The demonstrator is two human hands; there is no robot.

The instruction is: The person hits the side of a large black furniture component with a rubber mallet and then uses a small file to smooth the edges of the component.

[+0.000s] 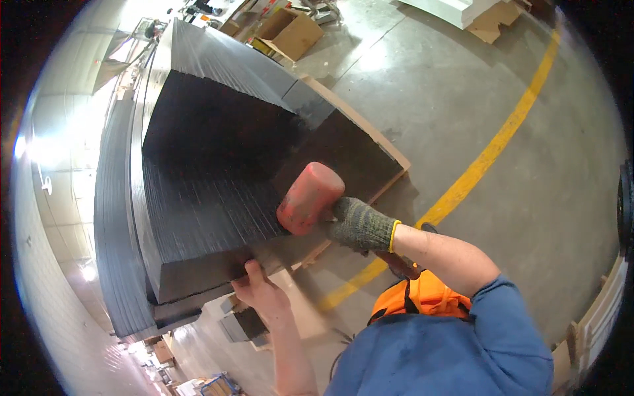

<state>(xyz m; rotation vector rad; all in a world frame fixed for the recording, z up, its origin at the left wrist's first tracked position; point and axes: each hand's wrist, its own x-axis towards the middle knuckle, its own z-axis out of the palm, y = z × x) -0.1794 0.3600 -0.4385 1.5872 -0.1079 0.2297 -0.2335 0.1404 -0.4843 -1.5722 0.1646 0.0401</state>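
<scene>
- The stack of black panels (205, 218) fills your left and middle.
- Your bare left grip (265, 298) touches the stack's lower edge; whether it clasps there, you cannot tell.
- The red mallet (309, 201) shows against the stack's right side, head tilted; contact is unclear.
- Your gloved right grip (362, 226) is clenched around the mallet's handle.
- A yellow line (492, 148) crosses the grey floor (456, 105) beyond.

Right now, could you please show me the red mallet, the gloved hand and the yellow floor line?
Red mallet (309, 200): head view, side of its red head.
Gloved right hand (363, 226): head view, back of the glove.
Yellow floor line (467, 179): head view, on its middle stretch.
</scene>
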